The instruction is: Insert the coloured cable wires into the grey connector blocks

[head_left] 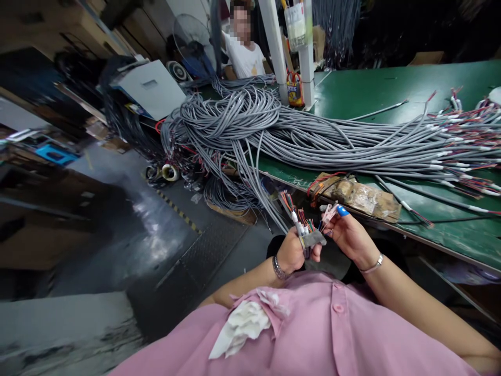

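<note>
My left hand (294, 250) is closed round several grey cables, whose white-wrapped ends (298, 223) stand up above my fist with thin coloured wires (287, 200) fanning out. A grey wrapping (313, 238) covers my left thumb. Just right of it, my right hand (346, 232) pinches a small pale pink clip-like piece (330, 213) close to the wire ends; its exact kind is hard to make out. A blue covering (342, 210) is on one right fingertip. From my left fist the cables run up towards a large heap of grey cables (235, 112) on the green table (352, 91).
Many cable ends with bare coloured wires (465, 151) lie at the table's right. A tape-covered wooden block (356, 196) sits at the near edge. White posts (307, 73) rise from the table. Beyond it is another person (245, 57), near a fan (191, 34).
</note>
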Demonstrator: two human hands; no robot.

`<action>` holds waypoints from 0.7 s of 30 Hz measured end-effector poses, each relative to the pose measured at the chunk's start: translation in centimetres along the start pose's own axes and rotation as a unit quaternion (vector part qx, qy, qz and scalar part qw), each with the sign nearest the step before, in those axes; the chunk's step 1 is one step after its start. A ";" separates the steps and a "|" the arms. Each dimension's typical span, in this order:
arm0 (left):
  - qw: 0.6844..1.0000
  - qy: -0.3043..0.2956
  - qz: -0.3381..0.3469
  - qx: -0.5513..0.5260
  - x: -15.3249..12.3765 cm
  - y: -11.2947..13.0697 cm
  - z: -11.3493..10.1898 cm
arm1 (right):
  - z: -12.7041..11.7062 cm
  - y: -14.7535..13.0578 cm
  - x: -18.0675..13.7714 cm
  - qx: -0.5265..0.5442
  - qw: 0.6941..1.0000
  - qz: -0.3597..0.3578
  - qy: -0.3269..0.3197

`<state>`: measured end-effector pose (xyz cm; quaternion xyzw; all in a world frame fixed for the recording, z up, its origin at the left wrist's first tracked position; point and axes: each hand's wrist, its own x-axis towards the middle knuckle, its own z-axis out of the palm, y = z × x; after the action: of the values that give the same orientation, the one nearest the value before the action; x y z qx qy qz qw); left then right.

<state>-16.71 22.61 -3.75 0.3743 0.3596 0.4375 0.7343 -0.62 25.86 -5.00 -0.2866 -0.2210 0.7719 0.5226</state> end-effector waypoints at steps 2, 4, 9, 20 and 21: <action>1.000 -0.012 -0.018 -0.001 0.4 0.3 0.0 | 0.0 0.0 -0.1 -0.003 1.000 0.001 -0.001; 0.999 -0.011 -0.033 0.005 0.8 0.5 0.3 | 0.0 0.0 0.0 0.003 1.000 0.005 0.000; 0.999 0.017 -0.047 0.016 1.4 0.4 0.8 | 0.0 0.2 0.3 0.026 1.000 0.004 0.009; 0.997 0.070 -0.033 0.016 1.2 0.1 1.3 | 0.6 0.0 0.1 -0.040 0.998 -0.034 0.017; 0.997 0.075 -0.032 0.015 1.2 0.1 1.3 | 0.6 0.0 0.1 -0.037 0.999 -0.033 0.019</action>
<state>-15.18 23.42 -3.25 0.3394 0.4318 0.4356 0.7131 -1.07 25.95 -4.62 -0.3125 -0.2492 0.7399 0.5411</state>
